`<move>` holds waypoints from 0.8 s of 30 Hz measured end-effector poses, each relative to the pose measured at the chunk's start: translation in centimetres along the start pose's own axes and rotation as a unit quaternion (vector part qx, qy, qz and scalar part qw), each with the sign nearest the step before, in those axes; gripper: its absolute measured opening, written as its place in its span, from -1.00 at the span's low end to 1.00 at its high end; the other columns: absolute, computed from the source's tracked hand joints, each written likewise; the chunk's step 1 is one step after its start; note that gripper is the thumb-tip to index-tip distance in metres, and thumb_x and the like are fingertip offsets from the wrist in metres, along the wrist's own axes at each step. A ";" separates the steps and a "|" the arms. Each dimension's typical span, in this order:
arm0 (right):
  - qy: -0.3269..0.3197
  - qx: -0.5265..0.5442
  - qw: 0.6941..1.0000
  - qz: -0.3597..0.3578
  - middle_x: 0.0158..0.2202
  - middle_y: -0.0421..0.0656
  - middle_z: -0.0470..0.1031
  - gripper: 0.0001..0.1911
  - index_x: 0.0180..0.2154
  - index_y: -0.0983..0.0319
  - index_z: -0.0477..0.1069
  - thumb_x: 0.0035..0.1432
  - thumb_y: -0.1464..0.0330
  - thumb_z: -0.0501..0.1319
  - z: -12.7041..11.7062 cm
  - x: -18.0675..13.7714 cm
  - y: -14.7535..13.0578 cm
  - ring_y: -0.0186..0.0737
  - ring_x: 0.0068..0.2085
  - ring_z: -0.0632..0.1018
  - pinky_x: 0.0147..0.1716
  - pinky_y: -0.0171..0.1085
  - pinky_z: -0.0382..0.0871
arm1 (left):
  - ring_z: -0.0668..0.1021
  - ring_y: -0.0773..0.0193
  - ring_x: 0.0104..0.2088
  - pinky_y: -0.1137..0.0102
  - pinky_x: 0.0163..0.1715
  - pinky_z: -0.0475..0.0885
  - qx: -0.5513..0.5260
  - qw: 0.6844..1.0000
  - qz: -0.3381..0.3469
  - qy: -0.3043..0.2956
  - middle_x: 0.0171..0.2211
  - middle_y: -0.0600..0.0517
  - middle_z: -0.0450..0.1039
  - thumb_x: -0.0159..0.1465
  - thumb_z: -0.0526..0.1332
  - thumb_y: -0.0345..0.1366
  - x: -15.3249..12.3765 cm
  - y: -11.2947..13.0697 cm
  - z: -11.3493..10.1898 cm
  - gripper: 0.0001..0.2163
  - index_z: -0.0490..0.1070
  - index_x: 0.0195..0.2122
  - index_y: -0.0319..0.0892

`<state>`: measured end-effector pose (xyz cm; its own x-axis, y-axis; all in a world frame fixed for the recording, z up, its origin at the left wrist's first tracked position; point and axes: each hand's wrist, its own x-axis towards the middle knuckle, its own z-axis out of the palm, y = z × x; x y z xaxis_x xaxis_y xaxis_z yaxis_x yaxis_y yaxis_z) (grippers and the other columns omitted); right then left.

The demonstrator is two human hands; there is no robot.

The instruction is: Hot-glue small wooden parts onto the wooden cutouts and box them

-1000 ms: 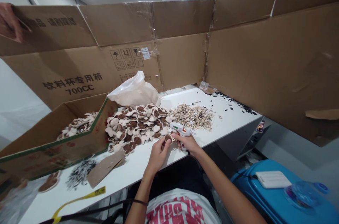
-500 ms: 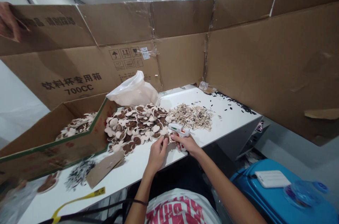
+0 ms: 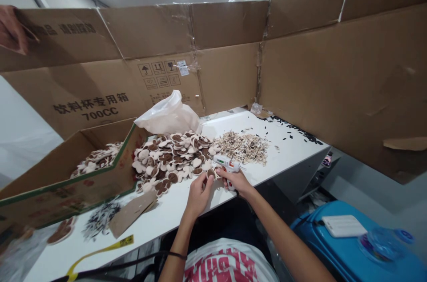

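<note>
My left hand is closed, pinching a small brown-and-cream felt piece between thumb and fingers near the table's front edge. Wrapped round a white hot glue gun is my right hand; its thumb and fingertip also reach the edge of the felt piece. Just beyond both hands lies a heap of brown and cream felt pieces. Right of that heap is a pile of small cream-coloured strips or loops, too fine to make out exactly.
A cardboard box with more felt pieces stands at the left, beside a white plastic bag. Tall cardboard walls enclose the table's back and right. Small black pieces lie far right. Another person's hand shows at upper left.
Almost nothing differs. The felt piece at my fingertips has shifted very slightly, and both hands keep their grip.
</note>
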<state>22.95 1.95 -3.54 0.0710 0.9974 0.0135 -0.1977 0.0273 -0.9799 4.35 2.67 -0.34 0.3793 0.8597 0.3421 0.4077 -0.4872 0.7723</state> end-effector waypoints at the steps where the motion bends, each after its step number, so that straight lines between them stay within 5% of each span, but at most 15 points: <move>1: -0.001 0.001 1.000 0.000 -0.66 -0.28 0.40 -0.50 -0.44 0.20 0.47 0.06 -0.09 0.45 0.0 0.0 0.0 -0.34 -0.65 0.39 -0.60 -0.34 0.32 | 0.35 0.28 -0.40 0.40 -0.33 0.23 0.002 1.000 0.001 0.002 -0.46 0.12 0.29 0.47 0.10 -0.01 0.0 0.1 0.0 -0.63 0.31 -0.39 -0.14; 24: -0.010 0.010 1.000 0.010 -0.67 -0.30 0.41 -0.54 -0.39 0.20 0.49 0.03 -0.03 0.49 0.1 -0.3 -0.5 -0.33 -0.66 0.40 -0.60 -0.34 0.30 | 0.38 0.26 -0.42 0.38 -0.34 0.21 0.057 0.998 0.007 0.017 -0.47 0.10 0.35 0.45 0.08 -0.05 0.0 -0.6 0.0 -0.67 0.40 -0.37 -0.14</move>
<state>22.96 1.66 -2.99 0.0465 0.9989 -0.0024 -0.2188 0.0079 -0.9757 4.17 2.97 -0.79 0.3578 0.8568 0.3713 0.4962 -0.5113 0.7017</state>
